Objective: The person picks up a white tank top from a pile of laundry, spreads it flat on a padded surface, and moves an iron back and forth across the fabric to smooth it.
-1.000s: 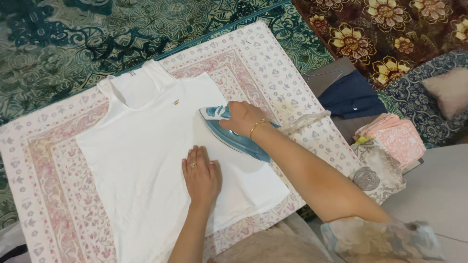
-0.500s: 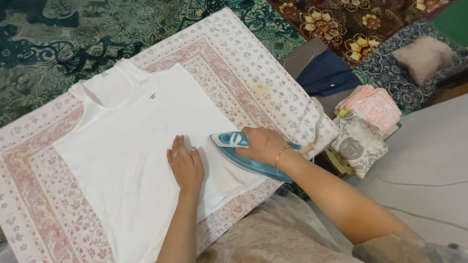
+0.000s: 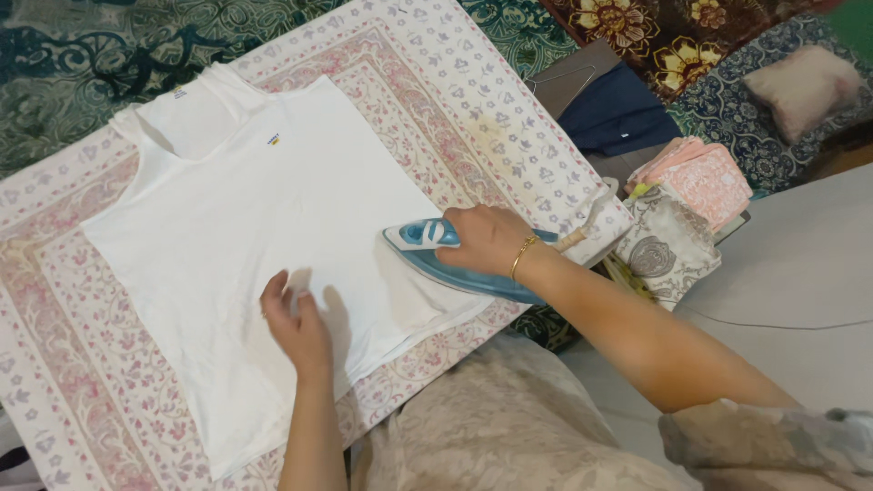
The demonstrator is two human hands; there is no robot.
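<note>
While right hand [image 3: 486, 238] fingers grip glossy blue iron [image 3: 427, 250], left hand [image 3: 296, 323] pinches soft white undershirt [image 3: 245, 218].

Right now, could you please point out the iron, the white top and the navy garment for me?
iron [image 3: 420, 238]: head view, on its blue nose.
white top [image 3: 236, 200]: head view, mid-chest.
navy garment [image 3: 618, 120]: head view, on its folded middle.
</note>
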